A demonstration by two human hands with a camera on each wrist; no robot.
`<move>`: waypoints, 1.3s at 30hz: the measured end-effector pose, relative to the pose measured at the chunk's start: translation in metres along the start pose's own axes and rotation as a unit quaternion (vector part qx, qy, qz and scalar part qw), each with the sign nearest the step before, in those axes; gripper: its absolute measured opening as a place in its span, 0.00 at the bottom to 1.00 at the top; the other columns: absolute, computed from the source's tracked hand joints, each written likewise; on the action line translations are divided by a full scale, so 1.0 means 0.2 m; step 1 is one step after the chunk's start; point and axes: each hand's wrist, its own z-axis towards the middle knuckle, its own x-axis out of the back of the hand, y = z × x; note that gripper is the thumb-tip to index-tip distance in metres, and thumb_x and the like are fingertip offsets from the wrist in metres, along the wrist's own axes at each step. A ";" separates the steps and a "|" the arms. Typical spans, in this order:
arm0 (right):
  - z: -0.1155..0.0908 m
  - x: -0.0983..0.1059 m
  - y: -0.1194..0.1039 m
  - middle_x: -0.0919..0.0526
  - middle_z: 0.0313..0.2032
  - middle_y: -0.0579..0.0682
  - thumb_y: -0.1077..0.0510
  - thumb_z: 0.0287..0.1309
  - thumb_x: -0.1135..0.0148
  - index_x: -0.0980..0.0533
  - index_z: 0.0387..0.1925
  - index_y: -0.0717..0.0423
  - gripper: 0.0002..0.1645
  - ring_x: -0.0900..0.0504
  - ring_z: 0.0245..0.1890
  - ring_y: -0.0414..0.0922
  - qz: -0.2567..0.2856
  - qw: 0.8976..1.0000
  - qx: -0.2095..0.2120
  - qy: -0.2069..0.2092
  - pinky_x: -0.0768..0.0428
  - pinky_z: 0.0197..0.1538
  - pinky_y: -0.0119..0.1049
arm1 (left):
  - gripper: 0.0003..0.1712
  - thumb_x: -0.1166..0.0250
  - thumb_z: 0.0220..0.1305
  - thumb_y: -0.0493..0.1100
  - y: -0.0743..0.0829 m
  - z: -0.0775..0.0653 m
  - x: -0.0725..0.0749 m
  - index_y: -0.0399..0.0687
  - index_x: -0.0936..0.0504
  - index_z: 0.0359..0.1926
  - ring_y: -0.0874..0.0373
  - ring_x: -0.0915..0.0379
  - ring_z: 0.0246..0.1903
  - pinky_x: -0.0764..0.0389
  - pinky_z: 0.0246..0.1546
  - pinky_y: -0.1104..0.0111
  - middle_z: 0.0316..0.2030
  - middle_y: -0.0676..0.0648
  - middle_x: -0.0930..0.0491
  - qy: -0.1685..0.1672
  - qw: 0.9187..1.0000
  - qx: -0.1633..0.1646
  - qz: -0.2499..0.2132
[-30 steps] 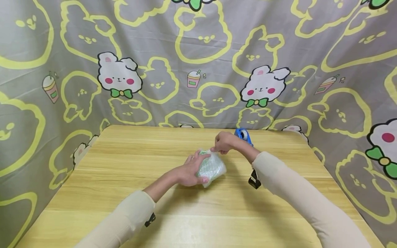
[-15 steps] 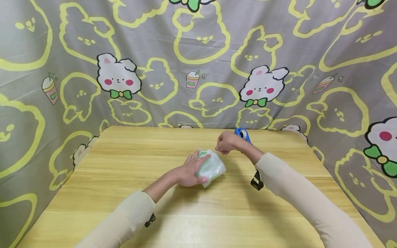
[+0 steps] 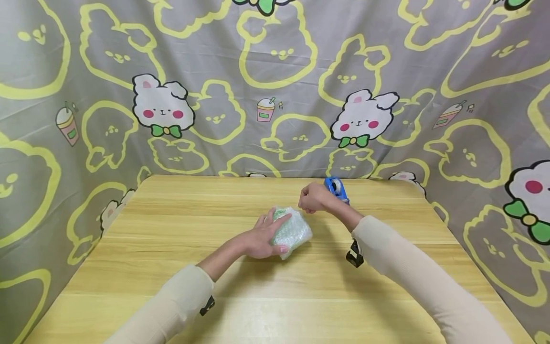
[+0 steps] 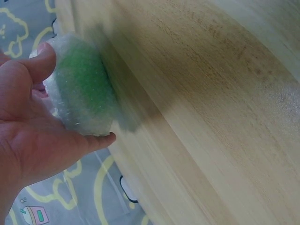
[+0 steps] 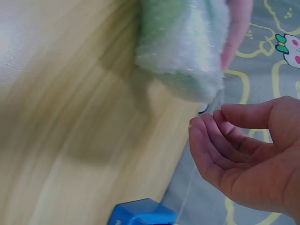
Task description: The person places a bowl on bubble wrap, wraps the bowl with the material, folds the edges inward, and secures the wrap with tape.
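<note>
A bubble-wrapped package (image 3: 296, 231) lies on the wooden table, with green showing through the wrap. My left hand (image 3: 262, 239) grips it from the left, fingers over its top and thumb along the near side. In the left wrist view the package (image 4: 84, 89) sits between the spread thumb and fingers. Just beyond its far right corner is my right hand (image 3: 315, 197), thumb and fingertips drawn together in a pinch. In the right wrist view, a faint clear strip (image 5: 222, 96), like tape, shows between the package's corner and those fingertips.
A blue tape dispenser (image 3: 336, 188) with a roll in it stands behind the right hand, near the far edge of the table (image 3: 206, 191). Grey curtains (image 3: 223, 62) with cartoon prints hang around the table at the back and sides.
My right hand has drawn back slightly to the right from the package's corner, then stayed nearly still. The left hand and the package have kept their place.
</note>
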 end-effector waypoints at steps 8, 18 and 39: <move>0.04 -0.08 0.07 0.15 0.24 0.54 0.62 0.56 0.40 0.19 0.27 0.62 0.08 0.14 0.27 0.46 0.047 0.998 -0.032 0.020 0.12 0.43 0.46 | 0.48 0.38 0.72 0.55 0.00 0.00 0.00 0.65 0.57 0.82 0.34 0.71 0.79 0.47 0.73 0.36 0.80 0.36 0.76 -0.002 1.000 -0.001 0.001; 0.06 -0.13 0.12 0.15 0.25 0.54 0.60 0.55 0.38 0.18 0.31 0.63 0.08 0.15 0.25 0.44 0.150 0.986 -0.063 0.021 0.12 0.42 0.46 | 0.48 0.38 0.72 0.54 0.01 0.00 0.01 0.63 0.57 0.82 0.36 0.70 0.79 0.46 0.73 0.37 0.80 0.35 0.75 -0.001 1.000 -0.003 -0.005; 0.05 -0.17 0.16 0.17 0.35 0.50 0.57 0.61 0.38 0.25 0.48 0.64 0.17 0.17 0.35 0.41 0.266 0.957 -0.117 -0.017 0.16 0.50 0.40 | 0.49 0.37 0.71 0.55 0.01 0.00 0.01 0.62 0.57 0.82 0.36 0.68 0.79 0.44 0.72 0.38 0.80 0.34 0.75 -0.001 1.000 -0.006 0.007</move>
